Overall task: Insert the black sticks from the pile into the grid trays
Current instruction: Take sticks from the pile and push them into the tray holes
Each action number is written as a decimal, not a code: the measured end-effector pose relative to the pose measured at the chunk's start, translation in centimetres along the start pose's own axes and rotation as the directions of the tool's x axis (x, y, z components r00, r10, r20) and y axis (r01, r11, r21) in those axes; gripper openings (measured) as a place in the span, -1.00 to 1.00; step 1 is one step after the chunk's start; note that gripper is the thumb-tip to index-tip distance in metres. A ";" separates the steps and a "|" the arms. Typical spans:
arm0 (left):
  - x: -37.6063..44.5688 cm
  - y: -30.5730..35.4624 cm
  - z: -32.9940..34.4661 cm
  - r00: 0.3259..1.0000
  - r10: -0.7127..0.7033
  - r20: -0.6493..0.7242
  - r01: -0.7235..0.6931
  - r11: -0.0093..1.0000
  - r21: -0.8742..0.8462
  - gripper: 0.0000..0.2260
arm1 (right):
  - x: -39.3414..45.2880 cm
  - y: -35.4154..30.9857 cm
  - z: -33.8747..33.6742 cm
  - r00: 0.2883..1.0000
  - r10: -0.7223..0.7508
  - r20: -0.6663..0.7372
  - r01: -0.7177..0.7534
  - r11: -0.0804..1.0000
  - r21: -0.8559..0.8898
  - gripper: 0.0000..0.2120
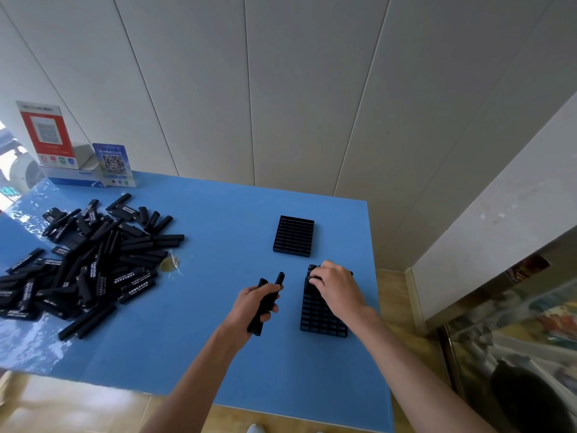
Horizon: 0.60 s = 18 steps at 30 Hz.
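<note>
Head view: left hand grips a few black sticks; right hand curls over sticks seated at the near grid tray's 12 o'clock end. The pile lies at 9 o'clock on the tabletop. The sticks look rigid and light; a mid-length pinch seems best.

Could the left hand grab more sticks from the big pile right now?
Probably not easily: the left hand already grips a few black sticks, though bare blue table lies between it and the pile.
</note>
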State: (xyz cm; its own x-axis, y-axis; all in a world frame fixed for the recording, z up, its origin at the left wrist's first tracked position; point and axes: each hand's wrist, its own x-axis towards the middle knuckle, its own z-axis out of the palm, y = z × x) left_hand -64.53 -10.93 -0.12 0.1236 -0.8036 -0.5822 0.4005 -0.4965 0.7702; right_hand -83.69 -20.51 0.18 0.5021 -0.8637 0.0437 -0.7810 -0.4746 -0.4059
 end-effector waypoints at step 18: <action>0.1 0.9 2.8 0.993 0.119 0.020 -0.121 0.982 0.143 -0.52 | -0.1 -1.3 -4.8 0.936 -0.075 0.343 -0.083 0.903 0.422 -0.81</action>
State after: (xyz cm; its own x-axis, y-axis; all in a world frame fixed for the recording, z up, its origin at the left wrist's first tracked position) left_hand -66.72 -12.34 1.22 0.1521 -0.8634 -0.4811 0.2482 -0.4378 0.8642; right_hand -84.46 -20.62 5.11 0.6560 -0.7150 -0.2419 -0.5897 -0.2855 -0.7554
